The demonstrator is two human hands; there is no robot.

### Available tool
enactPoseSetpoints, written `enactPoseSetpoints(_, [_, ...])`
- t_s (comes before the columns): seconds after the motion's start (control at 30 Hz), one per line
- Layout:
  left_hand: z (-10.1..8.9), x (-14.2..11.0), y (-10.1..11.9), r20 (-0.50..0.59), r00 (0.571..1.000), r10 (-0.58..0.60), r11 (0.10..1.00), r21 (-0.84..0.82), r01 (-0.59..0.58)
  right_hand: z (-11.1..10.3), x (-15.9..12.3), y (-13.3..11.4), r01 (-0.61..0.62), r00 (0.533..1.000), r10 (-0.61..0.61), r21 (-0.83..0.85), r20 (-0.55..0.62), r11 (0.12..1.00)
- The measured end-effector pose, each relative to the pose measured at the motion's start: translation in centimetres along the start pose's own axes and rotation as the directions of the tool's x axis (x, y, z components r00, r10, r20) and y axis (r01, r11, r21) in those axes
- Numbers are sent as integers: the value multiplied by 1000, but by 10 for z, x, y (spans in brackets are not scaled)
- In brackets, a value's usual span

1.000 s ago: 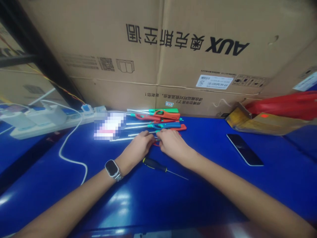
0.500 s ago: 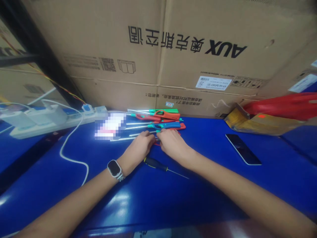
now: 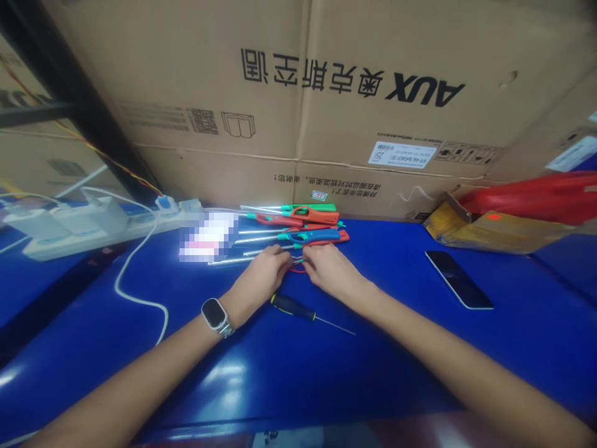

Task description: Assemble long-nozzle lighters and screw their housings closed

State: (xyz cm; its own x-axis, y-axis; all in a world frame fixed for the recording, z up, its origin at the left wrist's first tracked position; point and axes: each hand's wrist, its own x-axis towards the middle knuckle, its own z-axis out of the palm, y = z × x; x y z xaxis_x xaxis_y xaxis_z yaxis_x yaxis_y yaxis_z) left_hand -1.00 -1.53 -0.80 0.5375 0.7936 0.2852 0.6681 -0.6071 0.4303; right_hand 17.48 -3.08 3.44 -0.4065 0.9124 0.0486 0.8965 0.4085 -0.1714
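Observation:
My left hand [image 3: 265,272], with a watch [image 3: 214,314] on its wrist, is closed around the metal tube of a red long-nosed lighter [image 3: 299,269]. My right hand [image 3: 332,267] is closed on the lighter's handle end, which it mostly hides. A bit of the red trigger guard shows between the hands. Just beyond lie several more such lighters: a green one [image 3: 321,208], an orange one [image 3: 321,216] and a blue one [image 3: 321,236] among them, tubes pointing left. A screwdriver [image 3: 293,307] with a black and yellow handle rests just nearer than my hands.
A phone [image 3: 459,280] lies to the right, near an open carton [image 3: 504,233] with red material. A white power strip [image 3: 116,229] with plugs and a cable [image 3: 140,302] is at the left. A large cardboard box [image 3: 214,62] stands behind the blue table [image 3: 326,386].
My right hand has shifted slightly right, away from the left hand, so the gap between them is wider and more of the lighter shows. The left hand stays almost where it was.

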Motion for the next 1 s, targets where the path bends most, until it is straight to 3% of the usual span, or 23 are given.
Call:
enactPoseSetpoints(0.5, [2, -3, 4, -76, 996, -51, 999, -2, 51, 5, 2, 8, 3, 999, 2, 114, -44, 994])
enactPoseSetpoints(0.67, [1, -3, 6, -78, 995, -55, 998, 4, 55, 2, 3, 1, -1, 1000, 2, -27, 9, 1000])
enactPoseSetpoints(1.0, [-1, -1, 5, -46, 997, -54, 999, 3, 54, -4, -2, -3, 164, 982, -139, -204, 131, 965])
